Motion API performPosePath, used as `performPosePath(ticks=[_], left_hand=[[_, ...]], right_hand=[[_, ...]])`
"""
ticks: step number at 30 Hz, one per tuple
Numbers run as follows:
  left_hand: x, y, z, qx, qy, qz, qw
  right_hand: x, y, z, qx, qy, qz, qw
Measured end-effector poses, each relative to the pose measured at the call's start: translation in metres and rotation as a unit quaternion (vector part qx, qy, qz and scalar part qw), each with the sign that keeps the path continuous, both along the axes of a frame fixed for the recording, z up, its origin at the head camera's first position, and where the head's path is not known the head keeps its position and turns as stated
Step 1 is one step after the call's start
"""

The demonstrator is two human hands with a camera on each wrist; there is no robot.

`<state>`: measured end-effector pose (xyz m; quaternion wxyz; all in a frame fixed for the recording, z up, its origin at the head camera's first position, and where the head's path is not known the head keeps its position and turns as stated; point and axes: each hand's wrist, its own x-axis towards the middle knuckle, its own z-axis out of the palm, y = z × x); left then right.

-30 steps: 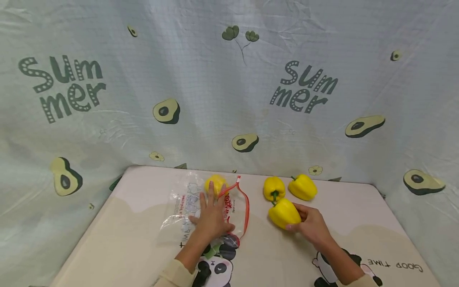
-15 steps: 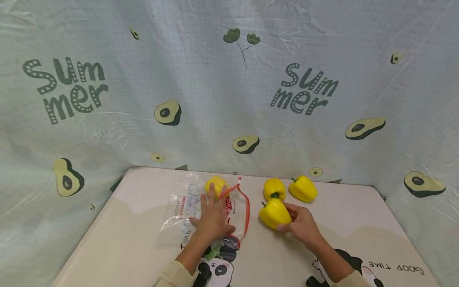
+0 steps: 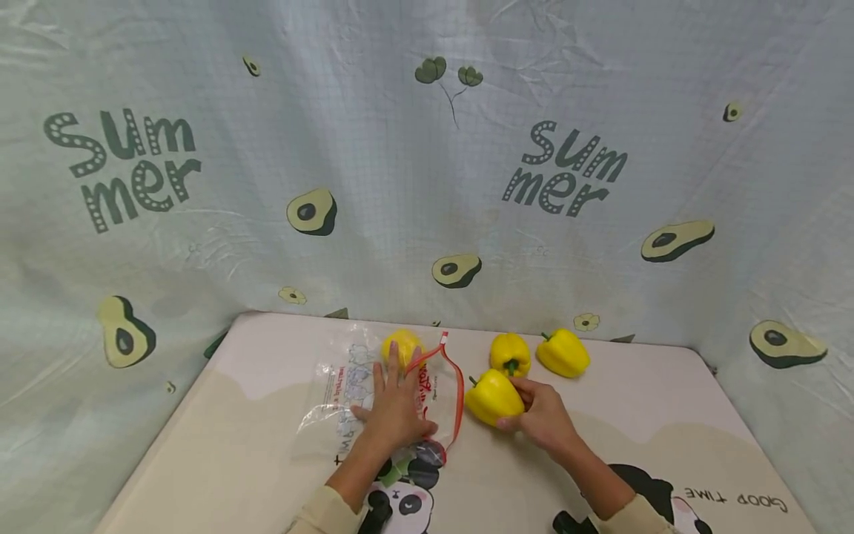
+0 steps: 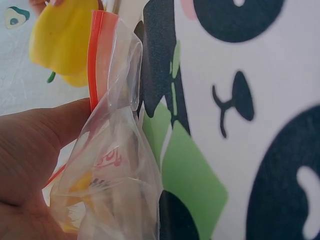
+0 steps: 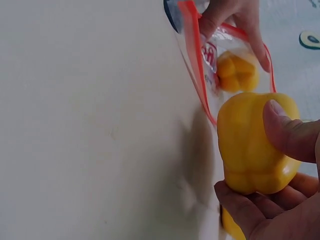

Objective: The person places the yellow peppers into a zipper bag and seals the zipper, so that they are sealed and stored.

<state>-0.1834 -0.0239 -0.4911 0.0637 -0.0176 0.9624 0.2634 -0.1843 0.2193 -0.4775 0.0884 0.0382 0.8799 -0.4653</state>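
Note:
A clear plastic zip bag (image 3: 353,393) with a red edge lies on the table, its mouth facing right and parted. Inside it sits one yellow bell pepper (image 5: 237,71). Spread over the bag, my left hand (image 3: 395,411) rests with fingers apart near the mouth. My right hand (image 3: 543,415) grips another yellow bell pepper (image 3: 494,398), thumb on one side and fingers on the other, just right of the bag's red rim (image 5: 197,65). Two more yellow peppers stand behind it, one upright-looking (image 3: 510,354) and one tilted (image 3: 563,353).
The table (image 3: 220,460) has a pale cover printed with pandas (image 3: 403,504) and lettering. A curtain (image 3: 373,148) with avocado prints hangs along the back and sides of the table.
My right hand has moved left with the pepper, bringing it closer to the bag's mouth. The left hand, the bag and the two other loose peppers have stayed put.

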Motion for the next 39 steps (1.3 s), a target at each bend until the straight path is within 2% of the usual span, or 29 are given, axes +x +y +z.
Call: performPosePath(ticks=[14, 23, 33, 39], left_hand=[[0.002, 0.000, -0.001, 0.000, -0.006, 0.000, 1.0000], [0.003, 0.000, -0.001, -0.001, -0.003, 0.001, 1.0000], [0.002, -0.002, -0.001, 0.007, 0.010, -0.003, 0.9999], [0.002, -0.003, -0.002, 0.009, 0.003, -0.008, 0.9999]], right_hand=[[0.000, -0.028, -0.007, -0.010, 0.013, 0.000, 0.9999], [-0.001, -0.047, -0.008, -0.038, 0.024, 0.001, 0.9990], [-0.006, -0.067, -0.010, -0.007, 0.057, 0.018, 0.9982], [-0.006, -0.078, -0.012, 0.016, 0.066, 0.008, 0.9976]])
